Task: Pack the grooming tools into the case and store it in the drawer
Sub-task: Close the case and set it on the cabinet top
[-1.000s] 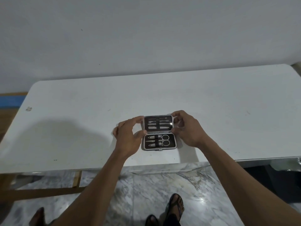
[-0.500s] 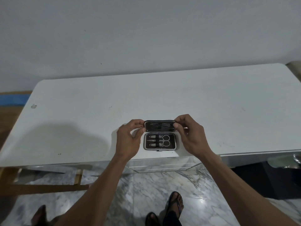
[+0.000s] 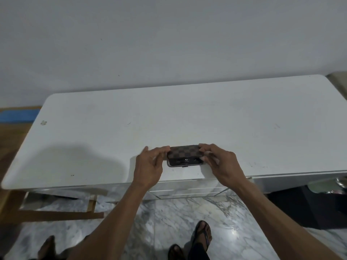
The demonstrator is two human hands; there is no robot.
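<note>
Pinching checkered case (image 3: 185,154) lid with my left grip (image 3: 150,166) and right grip (image 3: 221,162), lid nearly closed, near counter (image 3: 112,137) front edge

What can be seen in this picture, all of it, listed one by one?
case: 1, brown checkered lid, nearly closed over a dark inside, near the table's front edge
table: 1, white, against the wall
wall: 1, pale grey, behind the table
floor: grey-veined marble, below
wooden frame: 1, brown, lower left on the floor
left hand: 1, at the lid's left end
right hand: 1, at the lid's right end
feet: 2, in dark sandals, bottom
</note>
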